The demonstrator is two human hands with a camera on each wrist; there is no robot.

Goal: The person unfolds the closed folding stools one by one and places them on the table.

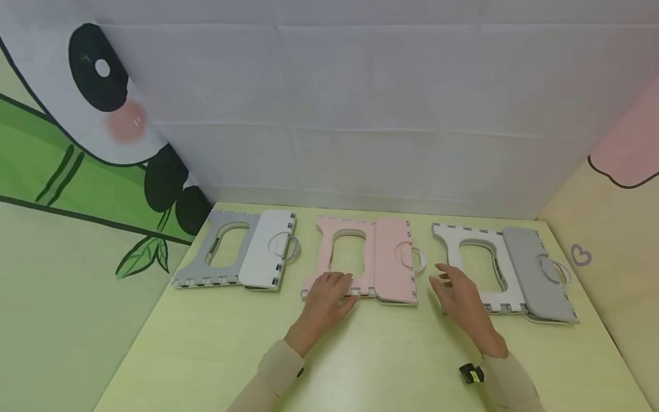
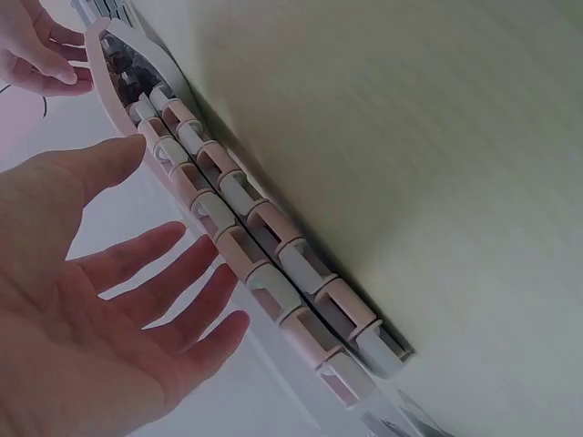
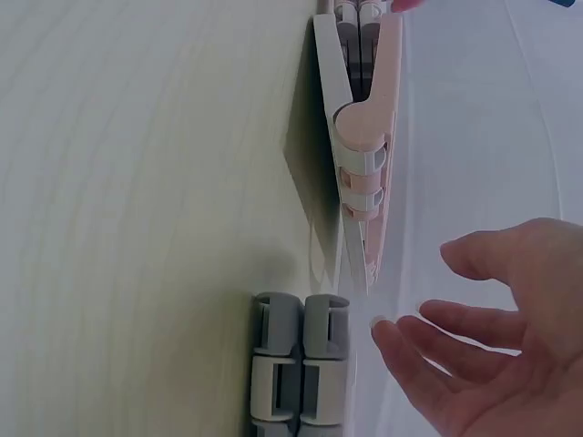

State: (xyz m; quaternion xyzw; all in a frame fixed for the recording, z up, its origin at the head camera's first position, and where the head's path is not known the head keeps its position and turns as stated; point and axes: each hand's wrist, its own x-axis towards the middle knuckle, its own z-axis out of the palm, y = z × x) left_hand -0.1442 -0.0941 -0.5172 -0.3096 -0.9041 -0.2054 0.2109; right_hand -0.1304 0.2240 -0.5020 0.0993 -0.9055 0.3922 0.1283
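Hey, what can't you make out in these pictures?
Head view: part of the pink stool, behind the left hand.
Head view: part of the white-and-grey stool, behind the right hand.
Right wrist view: most of the white-and-grey stool, cut off by the bottom edge.

Plastic, cloth
From here I see a matt pink plastic stool (image 1: 382,277), wrinkly cloth (image 1: 360,114) behind it, smooth table (image 1: 360,366) below.

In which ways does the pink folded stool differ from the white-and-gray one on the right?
The pink stool looks pink from above; the white-and-gray stool has a white section and gray panel. The pink stool lies mid-row; the white-and-gray stool lies at the right end. Both lie folded, with a loop handle.
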